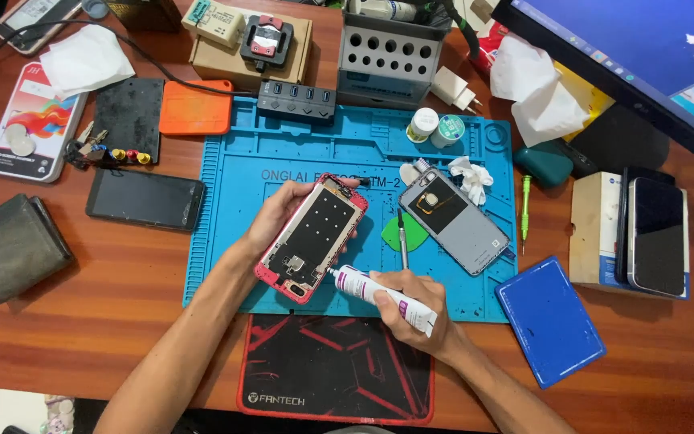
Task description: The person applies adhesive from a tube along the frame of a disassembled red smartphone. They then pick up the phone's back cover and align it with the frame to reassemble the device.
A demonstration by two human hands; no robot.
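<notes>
- Head view: our left hand (276, 219) grips a red phone frame (312, 236) over the blue mat (234, 201).
- Our right hand (413, 309) is clamped on a glue tube (379, 297), nozzle at the frame's edge.

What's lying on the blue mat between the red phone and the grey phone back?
In the head view, a green pick with a thin metal tool across it lies between the red phone and the grey phone back.
</notes>
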